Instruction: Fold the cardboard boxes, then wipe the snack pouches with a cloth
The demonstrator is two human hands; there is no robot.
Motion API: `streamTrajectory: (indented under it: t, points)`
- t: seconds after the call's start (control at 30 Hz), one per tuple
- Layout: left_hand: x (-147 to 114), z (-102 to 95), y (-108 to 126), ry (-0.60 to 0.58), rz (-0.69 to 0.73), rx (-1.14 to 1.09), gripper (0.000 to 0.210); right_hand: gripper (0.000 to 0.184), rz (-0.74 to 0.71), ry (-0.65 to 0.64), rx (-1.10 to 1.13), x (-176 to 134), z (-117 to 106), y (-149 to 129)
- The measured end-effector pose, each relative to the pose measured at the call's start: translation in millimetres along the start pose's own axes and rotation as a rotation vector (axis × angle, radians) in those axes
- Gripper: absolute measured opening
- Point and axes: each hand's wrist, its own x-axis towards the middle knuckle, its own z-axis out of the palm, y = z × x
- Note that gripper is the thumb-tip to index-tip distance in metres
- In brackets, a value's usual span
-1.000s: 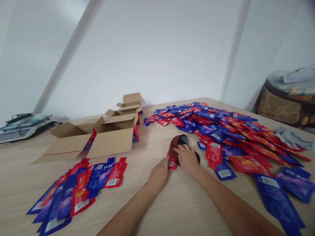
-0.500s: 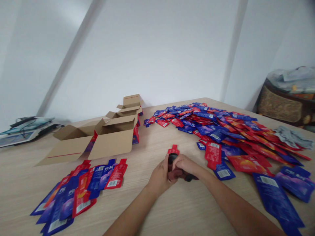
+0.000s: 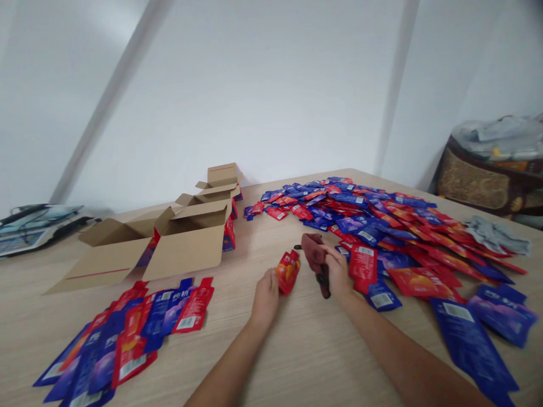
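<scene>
Head view: left hand (image 3: 266,295) gripping a red pouch (image 3: 288,273), right hand (image 3: 338,272) gripping a brown cloth (image 3: 313,251).
Fanned pouches (image 3: 129,339) lie near left on the table (image 3: 305,345), a blue pouch (image 3: 469,342) near right. Both forearms (image 3: 232,359) slant inward from the bottom edge, hands curled closed, the red pouch tilted just left of the cloth. Beyond, a pile of pouches (image 3: 358,223) crowds the right hand's side, open boxes (image 3: 182,251) line the left, and a wall (image 3: 271,85) closes the back.

A lane of worktop (image 3: 254,243) ran forward from the hands (image 3: 266,299), between open cartons (image 3: 182,249) at left and the pouch heap (image 3: 369,206) at right; fanned pouches (image 3: 127,346) obstructed the near left
</scene>
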Motion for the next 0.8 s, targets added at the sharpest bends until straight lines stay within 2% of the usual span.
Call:
streamTrajectory:
  t: [0.07, 0.13, 0.2, 0.27, 0.33, 0.53, 0.63, 0.7, 0.8]
  points:
    - [2, -1.6, -7, 0.006, -0.178, -0.326, 0.037, 0.038, -0.182, -0.253, -0.23, -14, 12, -11]
    - [3, -1.3, -11, -0.033, -0.27, -0.607, 0.032, 0.047, -0.314, -0.533, -0.464, -30, 27, -20]
    - [4, -2.0, -12, -0.096, -0.308, -0.809, 0.031, 0.054, -0.358, -0.668, -0.68, -42, 40, -25]
    - [4, -4.6, -10, -0.139, -0.343, -0.9, 0.027, 0.054, -0.356, -0.697, -0.82, -47, 48, -25]
    - [4, -8.3, -7, -0.165, -0.392, -0.893, 0.024, 0.052, -0.342, -0.7, -0.908, -44, 49, -22]
    - [3, -19.4, -1, -0.318, -0.469, -0.864, 0.029, 0.041, -0.17, -0.544, -1.179, -6, 18, -5]
    - [3, -21.8, 0, -0.362, -0.498, -0.871, 0.031, 0.042, -0.138, -0.473, -1.176, -3, 10, -6]
    - [4, -20.7, -1, -0.346, -0.51, -0.879, 0.029, 0.046, -0.171, -0.452, -1.111, -12, 14, -13]
    - [4, -16.0, -1, -0.246, -0.508, -0.873, 0.023, 0.051, -0.316, -0.594, -1.013, -33, 31, -25]
